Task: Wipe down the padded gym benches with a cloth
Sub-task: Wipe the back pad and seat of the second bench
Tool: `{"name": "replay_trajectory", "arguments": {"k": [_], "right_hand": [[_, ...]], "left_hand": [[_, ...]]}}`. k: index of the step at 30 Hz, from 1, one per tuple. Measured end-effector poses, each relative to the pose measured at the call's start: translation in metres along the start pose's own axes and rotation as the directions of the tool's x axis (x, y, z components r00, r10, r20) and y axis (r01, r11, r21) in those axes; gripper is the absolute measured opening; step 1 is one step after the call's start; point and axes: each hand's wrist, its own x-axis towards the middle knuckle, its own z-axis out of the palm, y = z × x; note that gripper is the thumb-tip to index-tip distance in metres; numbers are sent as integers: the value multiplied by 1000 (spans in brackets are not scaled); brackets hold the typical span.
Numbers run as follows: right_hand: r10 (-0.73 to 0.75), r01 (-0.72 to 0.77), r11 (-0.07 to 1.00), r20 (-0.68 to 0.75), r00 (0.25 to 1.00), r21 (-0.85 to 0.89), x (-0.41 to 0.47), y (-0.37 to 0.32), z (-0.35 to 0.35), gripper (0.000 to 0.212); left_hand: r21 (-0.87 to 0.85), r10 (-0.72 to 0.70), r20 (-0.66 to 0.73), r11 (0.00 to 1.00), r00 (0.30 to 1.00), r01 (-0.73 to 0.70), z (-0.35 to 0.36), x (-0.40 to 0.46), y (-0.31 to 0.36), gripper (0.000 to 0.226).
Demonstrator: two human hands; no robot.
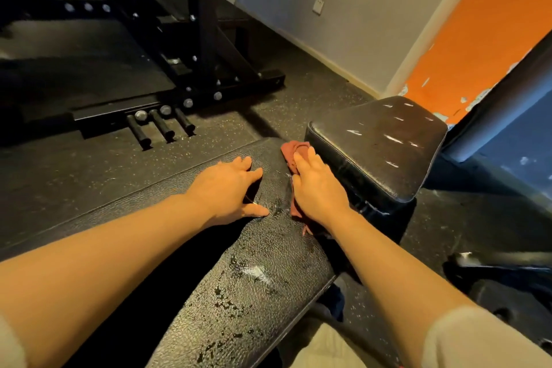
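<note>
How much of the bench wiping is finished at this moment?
Nothing looks clearly finished. In hand: the right hand presses a dark red cloth on the far end of the long black padded bench, while the left hand rests on it. Left: the near part carries wet patches, and the black square seat pad shows streaks.

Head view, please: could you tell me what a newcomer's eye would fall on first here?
The two bare forearms reaching in from below: the right hand presses a red cloth onto the long black bench pad, and the left hand rests flat beside it. Next, the orange wall panel at upper right, above the square seat pad.
</note>
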Motion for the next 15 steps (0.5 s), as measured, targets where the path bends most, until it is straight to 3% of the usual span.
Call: {"name": "replay_trajectory", "arguments": {"k": [2,7,12,15], "right_hand": [[-9,9,1000,5,1000,16,10,-10,5,56],[-217,217,975,-11,976,47,-24,8,11,50],[-25,27,997,-32,999,67,20,6,9,51],[-86,88,994,-38,996,63,24,-9,13,52]], "left_hand": [[-15,-8,8,1000,1000,8,0,0,0,90],[-51,-17,18,999,1000,18,1,0,0,91],[-49,-25,43,998,999,27,-2,4,1,93],[-40,-22,39,999,999,23,-4,4,2,93]]}}
